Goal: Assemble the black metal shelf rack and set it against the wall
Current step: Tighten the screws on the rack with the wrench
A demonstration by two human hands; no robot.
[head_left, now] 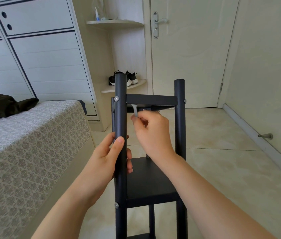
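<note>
The black metal shelf rack point(180, 135) stands upright on the tiled floor point(222, 169), just beside the foot corner of the bed point(24, 135) and well apart from the wall on the right. The left hand point(108, 156) grips the rack's near left post point(120, 114), with the thumb laid on the front of the tube and the fingers curled round behind it, between the top shelf point(151, 101) and the middle shelf point(150, 180). The right hand point(151, 128) is raised just under the top shelf, its fingertips pinching a small white tool point(135, 110) that points up at the shelf's underside near the left post. A silver screw head point(116, 98) shows on that post level with the top shelf. A dark garment point(1, 104) lies on the bed's patterned cover. Beyond the rack, a pair of black sneakers point(132, 78) sits on a low corner shelf point(124, 87) beside the closed door point(188, 57). A metal doorstop point(265, 135) sticks out from the base of the right wall.
</note>
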